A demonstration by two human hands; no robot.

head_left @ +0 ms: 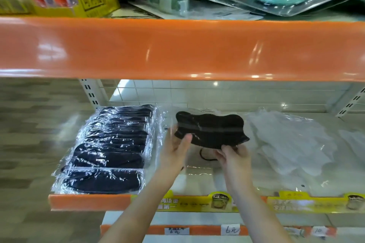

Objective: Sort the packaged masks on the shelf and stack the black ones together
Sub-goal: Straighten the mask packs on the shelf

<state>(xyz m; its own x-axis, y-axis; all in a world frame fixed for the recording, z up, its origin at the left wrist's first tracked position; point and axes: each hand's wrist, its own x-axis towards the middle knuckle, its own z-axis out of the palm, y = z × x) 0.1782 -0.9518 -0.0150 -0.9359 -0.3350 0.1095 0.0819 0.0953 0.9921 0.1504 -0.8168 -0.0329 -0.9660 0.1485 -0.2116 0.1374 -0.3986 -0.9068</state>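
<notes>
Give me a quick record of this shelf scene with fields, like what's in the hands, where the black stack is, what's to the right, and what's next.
held item: packaged black mask, lifted above the shelf
left hand: grips the mask's left end
right hand: pinches its lower right edge
black stack: overlapping row of wrapped black masks at the shelf's left end
white masks: loose pile in clear wrap, right of the hands
upper shelf: blister packs, contents unclear
likely next: probably lay the held mask on the black stack
</notes>
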